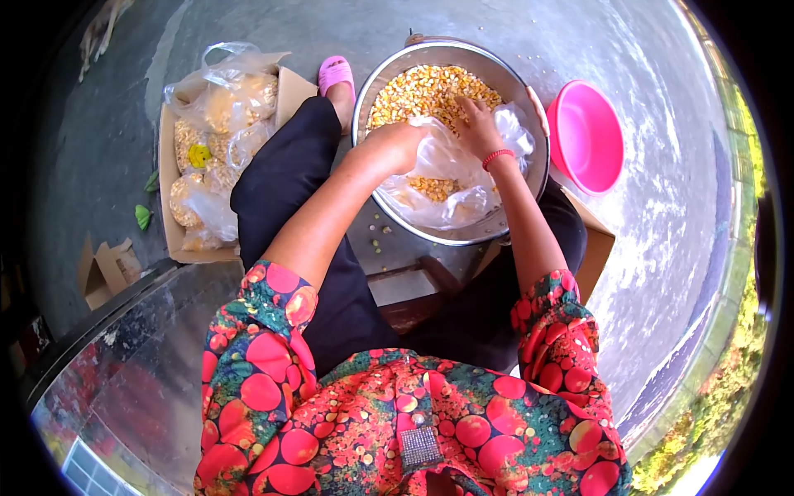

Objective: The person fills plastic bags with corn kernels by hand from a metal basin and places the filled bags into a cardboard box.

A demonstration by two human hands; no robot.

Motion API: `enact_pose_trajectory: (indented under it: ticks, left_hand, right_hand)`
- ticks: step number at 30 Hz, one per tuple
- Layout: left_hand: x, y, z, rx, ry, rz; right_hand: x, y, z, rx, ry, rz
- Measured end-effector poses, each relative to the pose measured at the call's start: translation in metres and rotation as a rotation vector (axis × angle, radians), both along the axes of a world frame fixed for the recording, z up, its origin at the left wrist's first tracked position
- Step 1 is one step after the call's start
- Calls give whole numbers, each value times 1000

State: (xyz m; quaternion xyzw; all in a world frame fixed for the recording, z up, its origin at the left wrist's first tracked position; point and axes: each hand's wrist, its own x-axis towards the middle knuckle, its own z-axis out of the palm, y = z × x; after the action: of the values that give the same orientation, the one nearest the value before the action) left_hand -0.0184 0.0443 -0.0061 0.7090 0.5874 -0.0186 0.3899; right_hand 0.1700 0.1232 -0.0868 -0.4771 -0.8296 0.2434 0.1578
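A large round metal pot (395, 204) holds yellow and white corn kernels (430, 91). Inside it lies a clear plastic bag (447, 161) with some kernels in its lower part. My left hand (395, 149) is closed on the bag's edge at the pot's left side; its fingertips are partly hidden. On the right, my right hand (477, 131), with a red beaded bracelet on the wrist, reaches over the bag's opening beside the loose kernels. Its fingers are bent and partly spread, touching the kernels and the plastic, with nothing visibly held.
A cardboard box (169, 211) of filled plastic bags (223, 107) stands at the left. A pink basin (587, 136) sits right of the pot. Another cardboard box (597, 248) is behind my right leg. Small green bits and a leaf (143, 217) lie on the floor.
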Motion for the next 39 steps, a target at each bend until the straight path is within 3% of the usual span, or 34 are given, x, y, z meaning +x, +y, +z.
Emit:
enact_pose_trajectory:
  ticks: [2,3,6,8,10,12,14,15,18,20,23,27,30,32,34,36,39]
  left_hand:
    - [0,-2,5,69,-128,34]
    - [0,-3,2,126,-178,64]
    - [-1,3,0,178,-277,123]
    - [-2,7,3,161,-299,169]
    - [-5,12,3,175,-434,174]
    - [-7,12,3,146,-469,209]
    - [-9,14,-2,125,-491,120]
    - [-9,14,-1,126,-491,122]
    - [-8,13,0,36,-428,106]
    - [-6,9,-1,113,-194,126]
    - [-4,9,7,122,-53,107]
    - [-2,11,1,171,-78,113]
    - [-1,8,-3,360,-139,145]
    - [-2,6,-1,372,-149,149]
    - [-2,7,2,362,-160,148]
    - [-1,11,8,128,-125,99]
    - [0,7,-2,70,-215,-46]
  right_hand:
    - [-5,-8,-21,114,-74,-59]
    - [-13,-18,3,41,-127,-23]
    - [-15,-17,-3,-62,-187,126]
    - [-13,-23,3,-71,-160,111]
    - [-21,-24,31,-313,-360,45]
    - [-20,-29,37,-240,-378,38]
    - [-19,-25,26,-1021,672,-427]
    - [-5,-12,-3,-1104,798,-386]
    - [-2,1,32,-1185,967,-375]
    - [-2,6,54,-1183,1088,-338]
    - [-9,5,94,-1129,1044,-245]
    - [-21,-24,136,-1146,669,66]
    - [-17,-35,112,-1154,466,167]
    - [-9,-32,82,-400,1,573]
    - [-13,-28,90,-424,-68,455]
    - [-14,-19,105,-691,46,15]
    - [-7,9,73,-474,228,-111]
